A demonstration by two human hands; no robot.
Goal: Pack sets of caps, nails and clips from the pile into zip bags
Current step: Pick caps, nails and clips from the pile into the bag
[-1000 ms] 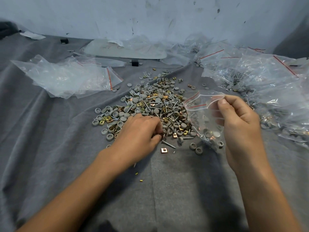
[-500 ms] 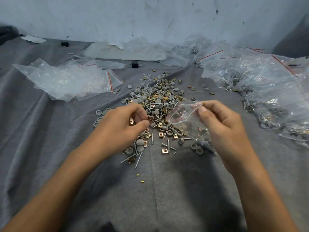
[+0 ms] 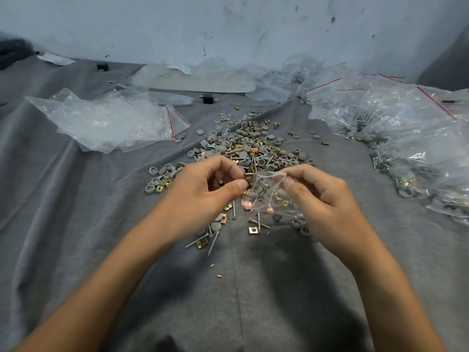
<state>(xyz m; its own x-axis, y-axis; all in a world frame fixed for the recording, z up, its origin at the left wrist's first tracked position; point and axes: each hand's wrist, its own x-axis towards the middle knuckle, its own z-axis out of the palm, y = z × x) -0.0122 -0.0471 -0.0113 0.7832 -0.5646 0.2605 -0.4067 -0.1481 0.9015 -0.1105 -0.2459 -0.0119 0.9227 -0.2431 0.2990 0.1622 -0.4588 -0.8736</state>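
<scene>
One clip at the mouth.
Left hand (image 3: 203, 196) pinches the stiff brass clip (image 3: 247, 177); right hand (image 3: 323, 196) pinches the limp, slippery zip bag (image 3: 267, 199) by its rim (likely the surest hold).

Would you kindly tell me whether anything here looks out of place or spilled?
Two tiny yellow bits lie on the grey cloth, apart from the pile and nearer the person; too small to identify.

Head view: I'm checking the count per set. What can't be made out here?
Zip bag: the parts inside cannot be counted; creased plastic and the right hand hide them.
Left hand: its grip covers most of a brass clip; any more pieces in the palm are hidden.
Filled bags on the right: cut off by the frame edge, contents too small.
</scene>
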